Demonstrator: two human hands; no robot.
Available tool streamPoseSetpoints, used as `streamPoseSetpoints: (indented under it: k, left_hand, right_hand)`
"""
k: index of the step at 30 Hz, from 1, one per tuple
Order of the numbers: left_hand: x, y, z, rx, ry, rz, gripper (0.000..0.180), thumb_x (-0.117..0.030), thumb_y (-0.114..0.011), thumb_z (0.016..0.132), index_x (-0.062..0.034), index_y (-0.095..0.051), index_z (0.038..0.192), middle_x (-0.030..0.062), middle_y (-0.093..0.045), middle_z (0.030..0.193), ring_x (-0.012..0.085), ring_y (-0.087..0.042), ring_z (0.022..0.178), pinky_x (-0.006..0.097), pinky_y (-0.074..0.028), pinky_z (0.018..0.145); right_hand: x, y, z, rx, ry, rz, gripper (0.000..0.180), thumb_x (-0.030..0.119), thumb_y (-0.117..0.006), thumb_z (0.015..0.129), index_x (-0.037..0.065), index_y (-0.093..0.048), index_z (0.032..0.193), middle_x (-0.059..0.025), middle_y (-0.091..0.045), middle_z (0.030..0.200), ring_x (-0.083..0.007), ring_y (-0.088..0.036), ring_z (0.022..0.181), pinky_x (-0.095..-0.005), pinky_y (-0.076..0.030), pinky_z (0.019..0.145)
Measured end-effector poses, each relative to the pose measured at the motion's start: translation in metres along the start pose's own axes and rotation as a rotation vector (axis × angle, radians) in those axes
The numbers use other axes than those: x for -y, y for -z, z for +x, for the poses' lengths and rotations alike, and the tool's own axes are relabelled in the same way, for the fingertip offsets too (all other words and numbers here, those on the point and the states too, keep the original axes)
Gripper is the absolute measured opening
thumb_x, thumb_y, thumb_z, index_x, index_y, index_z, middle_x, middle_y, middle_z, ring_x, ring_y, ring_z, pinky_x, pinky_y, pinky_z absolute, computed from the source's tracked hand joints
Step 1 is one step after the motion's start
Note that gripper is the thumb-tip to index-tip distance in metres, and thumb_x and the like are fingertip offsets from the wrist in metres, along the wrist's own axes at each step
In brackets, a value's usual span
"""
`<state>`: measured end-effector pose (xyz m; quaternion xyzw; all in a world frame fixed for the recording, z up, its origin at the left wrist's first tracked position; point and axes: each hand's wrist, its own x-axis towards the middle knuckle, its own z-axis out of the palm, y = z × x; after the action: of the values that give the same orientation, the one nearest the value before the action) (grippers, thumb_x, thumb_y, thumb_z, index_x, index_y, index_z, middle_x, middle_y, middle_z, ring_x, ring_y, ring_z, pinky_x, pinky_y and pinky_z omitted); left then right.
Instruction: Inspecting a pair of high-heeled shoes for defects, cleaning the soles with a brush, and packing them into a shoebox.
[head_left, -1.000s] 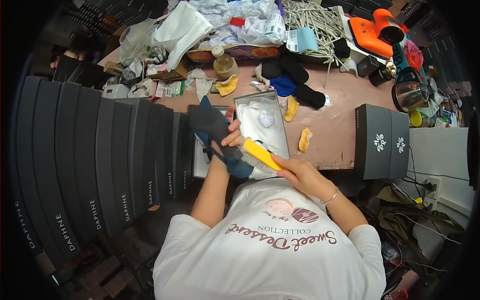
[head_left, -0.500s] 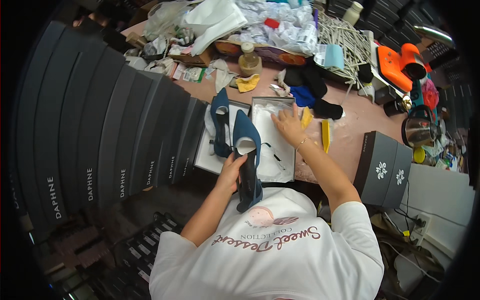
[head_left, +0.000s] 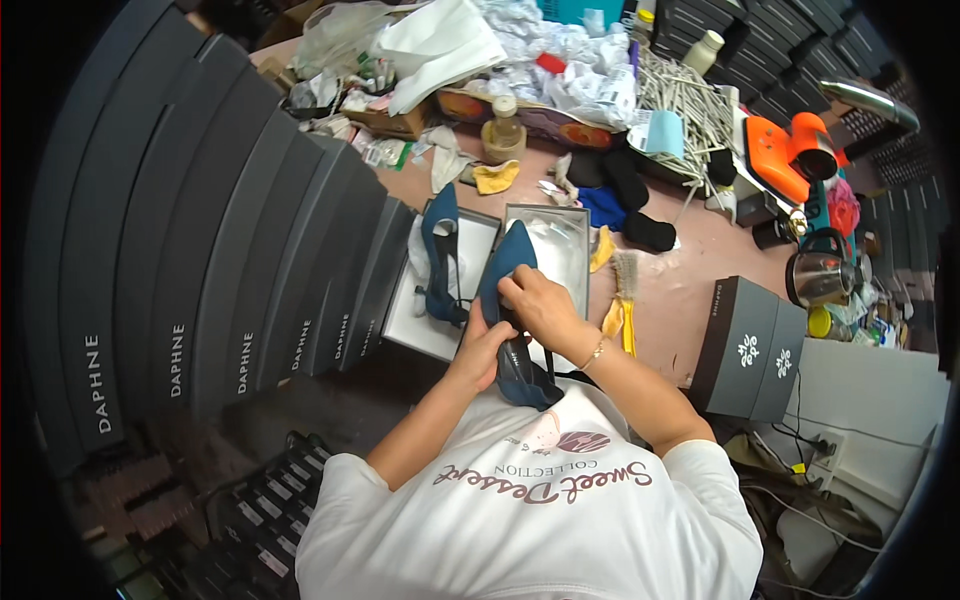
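Observation:
A dark blue pointed high-heeled shoe (head_left: 512, 262) is held over the table's near edge, toe pointing away from me. My left hand (head_left: 480, 345) grips it from below at the middle. My right hand (head_left: 538, 305) presses on its top near the opening. The second blue shoe (head_left: 440, 260) stands in an open shoe box (head_left: 425, 335) lined with white paper, just left of my hands. The box's lid (head_left: 562, 240) lies beside it with clear wrapping inside. A yellow-handled brush (head_left: 623, 300) lies on the table right of my right hand.
A row of dark grey shoe boxes (head_left: 230, 260) stands along the left. A grey box (head_left: 750, 350) sits at the right near a kettle (head_left: 820, 275) and an orange tool (head_left: 785, 155). Black and blue cloth pieces (head_left: 620, 190), a small bottle (head_left: 505, 125) and crumpled paper (head_left: 560, 60) crowd the far side.
My right hand put the yellow brush down on the table, reached into the lid, then came back onto the shoe. The other shoe now rests in the box.

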<state>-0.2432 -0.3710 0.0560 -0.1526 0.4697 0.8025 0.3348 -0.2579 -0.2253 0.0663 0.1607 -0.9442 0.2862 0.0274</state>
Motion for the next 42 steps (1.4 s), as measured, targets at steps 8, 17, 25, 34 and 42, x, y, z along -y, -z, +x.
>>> streamPoseSetpoints:
  k: [8, 17, 25, 34, 42]
  left_hand:
    - [0.02, -0.009, 0.001, -0.035, 0.156, 0.067, 0.057, 0.001, -0.048, 0.08, -0.0141, -0.032, 0.133, 0.0088, -0.053, 0.104, 0.0206, -0.062, 0.087, 0.036, -0.057, 0.076]
    - [0.016, -0.007, -0.002, -0.068, 0.086, 0.04, 0.057, 0.003, -0.05, 0.081, -0.0131, -0.032, 0.133, 0.0088, -0.053, 0.109, 0.0193, -0.062, 0.087, 0.035, -0.057, 0.074]
    - [0.016, -0.003, -0.003, -0.017, 0.053, 0.05, 0.059, 0.002, -0.049, 0.081, -0.0141, -0.03, 0.135, 0.0087, -0.052, 0.108, 0.0182, -0.062, 0.083, 0.033, -0.057, 0.072]
    - [0.02, -0.004, -0.008, 0.009, 0.091, 0.083, 0.056, 0.001, -0.046, 0.081, -0.0138, -0.027, 0.132, 0.0111, -0.053, 0.104, 0.019, -0.06, 0.079, 0.032, -0.055, 0.068]
    - [0.005, 0.022, -0.018, -0.118, 0.027, 0.069, 0.054, 0.002, -0.047, 0.079, -0.0104, -0.032, 0.13, 0.0143, -0.058, 0.1, 0.0191, -0.061, 0.078, 0.032, -0.056, 0.07]
  right_hand:
    - [-0.025, -0.005, -0.029, -0.076, -0.008, -0.129, 0.012, 0.011, -0.058, 0.076, 0.008, -0.058, 0.087, -0.0075, -0.053, 0.084, -0.0247, -0.057, 0.085, -0.0371, -0.048, 0.07]
    - [-0.014, 0.0, -0.037, -0.127, -0.169, 0.048, 0.035, 0.007, -0.068, 0.066, 0.011, -0.057, 0.099, -0.0073, -0.055, 0.085, -0.0261, -0.056, 0.087, -0.0383, -0.041, 0.071]
    - [-0.021, -0.019, -0.029, -0.076, -0.065, -0.075, 0.01, 0.012, -0.062, 0.075, 0.009, -0.059, 0.084, -0.0064, -0.053, 0.077, -0.024, -0.055, 0.079, -0.0387, -0.039, 0.066]
    - [-0.037, -0.019, -0.022, -0.273, -0.305, 0.267, 0.056, 0.016, -0.073, 0.074, 0.006, -0.051, 0.124, -0.0174, -0.054, 0.108, -0.0365, -0.057, 0.096, -0.042, -0.047, 0.08]
    - [-0.063, -0.04, 0.0, -0.043, -0.139, 0.529, 0.063, 0.023, -0.071, 0.081, 0.005, -0.045, 0.135, -0.0217, -0.055, 0.122, -0.0341, -0.062, 0.096, -0.039, -0.05, 0.082]
